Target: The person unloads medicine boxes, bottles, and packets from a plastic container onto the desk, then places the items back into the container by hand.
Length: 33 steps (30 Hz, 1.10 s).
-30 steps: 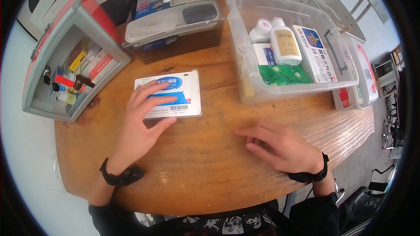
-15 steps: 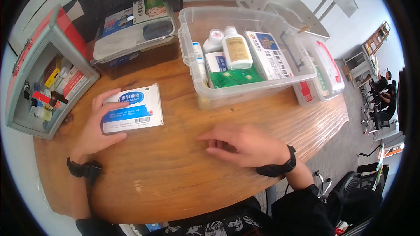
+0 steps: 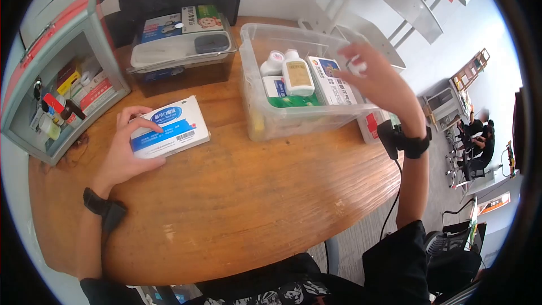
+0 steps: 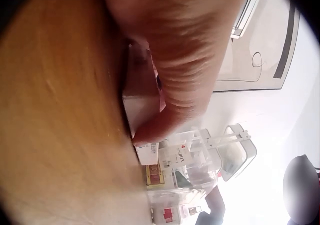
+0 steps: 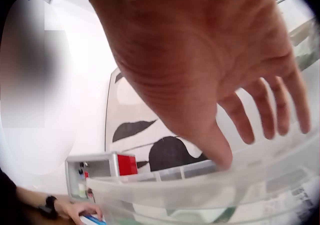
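A white and blue medicine box (image 3: pixel 170 127) lies on the wooden table in the head view. My left hand (image 3: pixel 125 146) holds it from its left side, thumb along the near edge and fingers bent over the top. In the left wrist view, the thumb (image 4: pixel 165 125) overlaps the box's end. My right hand (image 3: pixel 375 76) is raised over the right side of a clear plastic bin (image 3: pixel 293 121), fingers spread and holding nothing. Inside the bin are a white bottle (image 3: pixel 298 76), a second white bottle (image 3: pixel 273 63), a green packet (image 3: pixel 293 101) and an upright white carton (image 3: pixel 333 86).
A grey and red medicine cabinet (image 3: pixel 104 39) with a see-through front stands at the left. Behind the medicine box sits a lidded clear container (image 3: pixel 180 76) with boxes on top. Another red-marked container (image 3: pixel 371 126) is beyond the bin's right side, near the table's edge.
My right hand has risen from the table's front and moved to above the bin's right side. The medicine box has turned a little under my left hand. The head view has shifted.
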Tool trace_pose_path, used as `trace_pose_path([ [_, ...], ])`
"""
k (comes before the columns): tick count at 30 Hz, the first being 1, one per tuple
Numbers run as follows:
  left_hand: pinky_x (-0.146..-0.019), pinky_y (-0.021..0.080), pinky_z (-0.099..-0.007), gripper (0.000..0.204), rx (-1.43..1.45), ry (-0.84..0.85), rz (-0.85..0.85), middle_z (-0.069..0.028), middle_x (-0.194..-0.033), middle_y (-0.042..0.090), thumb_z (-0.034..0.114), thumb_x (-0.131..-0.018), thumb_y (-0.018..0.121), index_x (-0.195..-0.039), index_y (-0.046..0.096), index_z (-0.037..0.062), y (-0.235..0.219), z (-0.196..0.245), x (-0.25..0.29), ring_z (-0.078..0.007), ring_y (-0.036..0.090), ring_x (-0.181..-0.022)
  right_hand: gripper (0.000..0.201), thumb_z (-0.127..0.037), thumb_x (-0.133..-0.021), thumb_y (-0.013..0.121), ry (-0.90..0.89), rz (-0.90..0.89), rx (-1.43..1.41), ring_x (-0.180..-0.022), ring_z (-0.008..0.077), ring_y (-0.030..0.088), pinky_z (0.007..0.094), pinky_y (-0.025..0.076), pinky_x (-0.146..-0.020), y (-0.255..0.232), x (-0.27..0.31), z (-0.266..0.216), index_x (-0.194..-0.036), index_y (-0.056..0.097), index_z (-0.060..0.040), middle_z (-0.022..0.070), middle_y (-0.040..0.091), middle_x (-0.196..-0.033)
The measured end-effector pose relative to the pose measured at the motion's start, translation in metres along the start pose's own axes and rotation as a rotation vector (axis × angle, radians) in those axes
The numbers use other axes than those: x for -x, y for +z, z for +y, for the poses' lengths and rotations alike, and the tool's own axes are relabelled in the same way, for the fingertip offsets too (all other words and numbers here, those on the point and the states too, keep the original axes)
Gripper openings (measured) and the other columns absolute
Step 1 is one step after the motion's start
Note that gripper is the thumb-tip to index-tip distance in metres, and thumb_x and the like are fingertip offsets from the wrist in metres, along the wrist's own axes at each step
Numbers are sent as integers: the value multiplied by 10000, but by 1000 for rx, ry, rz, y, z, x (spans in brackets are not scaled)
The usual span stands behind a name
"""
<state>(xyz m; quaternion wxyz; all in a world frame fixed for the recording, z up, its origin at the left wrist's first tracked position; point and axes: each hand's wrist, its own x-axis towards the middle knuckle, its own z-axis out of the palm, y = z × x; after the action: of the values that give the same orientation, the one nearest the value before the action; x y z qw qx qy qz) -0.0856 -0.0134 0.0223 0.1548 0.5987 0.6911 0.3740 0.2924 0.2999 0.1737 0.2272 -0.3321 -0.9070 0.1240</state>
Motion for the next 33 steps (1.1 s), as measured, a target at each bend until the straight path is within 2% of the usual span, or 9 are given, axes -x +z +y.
trace_pose_path([
  [2, -1253, 370, -477, 505, -24, -26, 40, -105, -1466, 531, 125, -679, 948, -1145, 755, 149, 2, 1, 4, -348, 451, -1449, 649, -411, -968, 816, 85, -255, 371, -1281, 324, 663, 445, 533, -1093, 9, -1, 0, -1467, 655, -28, 186, 673, -1397],
  [6, -1266, 322, -495, 562, -44, 16, 80, -128, -1457, 507, 203, -678, 977, -1178, 726, 144, 8, -8, 14, -353, 442, -1449, 992, -583, -888, 856, 149, -420, 274, -1452, 419, 549, 490, 489, -1168, 14, -14, 1, -1594, 511, 23, 276, 592, -1491],
  [9, -1274, 315, -496, 555, -46, 56, 60, -131, -1477, 494, 197, -685, 973, -1178, 726, 144, 7, -6, 4, -363, 424, -1470, 1103, -599, -871, 862, 26, -407, 343, -1510, 431, 488, 504, 458, -1216, 30, -20, 31, -1664, 395, 9, 293, 521, -1559],
  [13, -1297, 300, -507, 528, -1, -31, 26, -136, -1501, 480, 202, -713, 968, -1180, 729, 146, 1, 1, 5, -368, 412, -1488, 1102, -544, -865, 858, 133, -474, 211, -1533, 436, 458, 503, 430, -1253, 35, -22, 20, -1694, 340, -35, 293, 488, -1583],
  [21, -1295, 344, -504, 497, 20, 21, 42, -136, -1548, 444, 135, -748, 937, -1201, 732, 148, 2, -1, 6, -376, 382, -1538, 722, -251, -808, 824, 198, -98, -84, -1336, 358, 637, 449, 530, -1128, 35, -4, 4, -1491, 658, -87, 207, 643, -1432],
  [22, -1295, 344, -504, 497, 6, 3, 51, -136, -1548, 444, 135, -748, 937, -1201, 732, 148, 2, -4, 6, -376, 382, -1538, 645, -190, -792, 811, 98, 10, -59, -1308, 334, 648, 429, 534, -1113, 41, -4, 20, -1420, 703, -95, 166, 670, -1383],
  [24, -1302, 300, -502, 584, 47, 72, 30, -160, -1570, 406, 248, -765, 979, -1275, 714, 143, 2, -14, 6, -379, 366, -1552, 612, -175, -793, 803, 92, 49, -60, -1292, 324, 652, 430, 543, -1096, 38, 1, 7, -1392, 713, -93, 152, 670, -1370],
  [31, -1284, 346, -467, 950, 90, 74, 88, -153, -1518, 364, 217, -734, 991, -1564, 538, 137, 3, -13, 7, -358, 391, -1508, 522, -28, -817, 742, -49, 315, -132, -1239, 256, 669, 427, 626, -988, 5, 1, 2, -1335, 741, -96, 81, 724, -1298],
  [33, -1282, 357, -457, 1061, 68, 80, 82, -143, -1494, 368, 201, -726, 984, -1643, 453, 139, 3, -14, 7, -346, 421, -1475, 514, -41, -824, 745, 91, 399, -151, -1248, 244, 672, 428, 633, -985, -11, 6, -29, -1336, 742, -86, 84, 738, -1333],
])
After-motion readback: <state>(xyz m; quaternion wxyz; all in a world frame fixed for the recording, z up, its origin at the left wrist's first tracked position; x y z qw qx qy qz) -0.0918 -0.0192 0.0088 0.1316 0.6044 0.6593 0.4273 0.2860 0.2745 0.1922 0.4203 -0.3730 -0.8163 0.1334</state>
